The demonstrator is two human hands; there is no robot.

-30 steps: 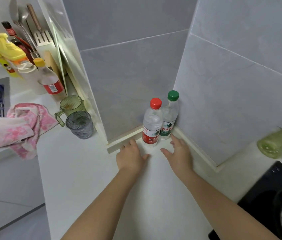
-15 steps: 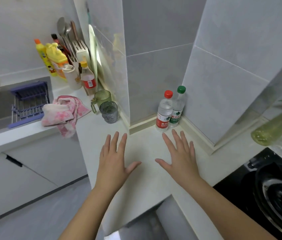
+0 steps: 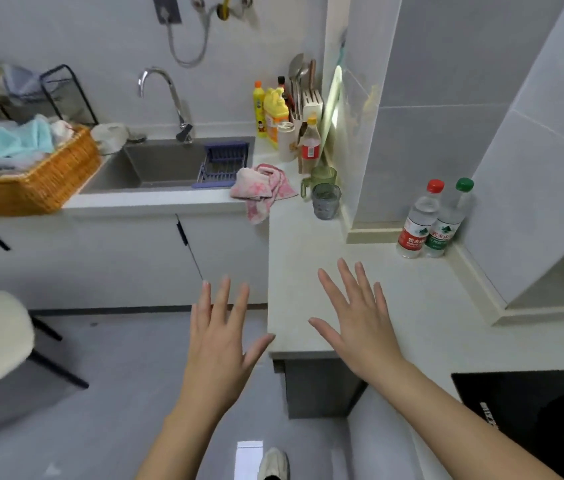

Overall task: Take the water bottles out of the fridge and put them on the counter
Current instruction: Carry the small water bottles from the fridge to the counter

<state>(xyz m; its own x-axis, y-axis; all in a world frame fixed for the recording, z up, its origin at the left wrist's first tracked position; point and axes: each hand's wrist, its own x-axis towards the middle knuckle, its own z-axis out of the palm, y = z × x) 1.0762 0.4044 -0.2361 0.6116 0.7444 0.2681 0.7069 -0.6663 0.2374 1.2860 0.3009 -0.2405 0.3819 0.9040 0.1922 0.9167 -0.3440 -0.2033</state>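
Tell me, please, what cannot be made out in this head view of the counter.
Head view only:
Green-capped bottle: left side partly hidden by the red-capped bottle.
Both labels' small print: too small to read.
Hob: cut off by right and bottom edges.
Wicker basket: cut off by left edge, contents blurred.

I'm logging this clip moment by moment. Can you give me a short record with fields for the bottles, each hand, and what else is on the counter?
bottles: red-cap bottle and green-cap bottle, upright, side by side in the counter corner
left hand: fingers spread, holds nothing, over the floor
right hand: fingers spread, holds nothing, over the counter edge
also on counter: green cup, grey cup, cloth
fridge: not in view
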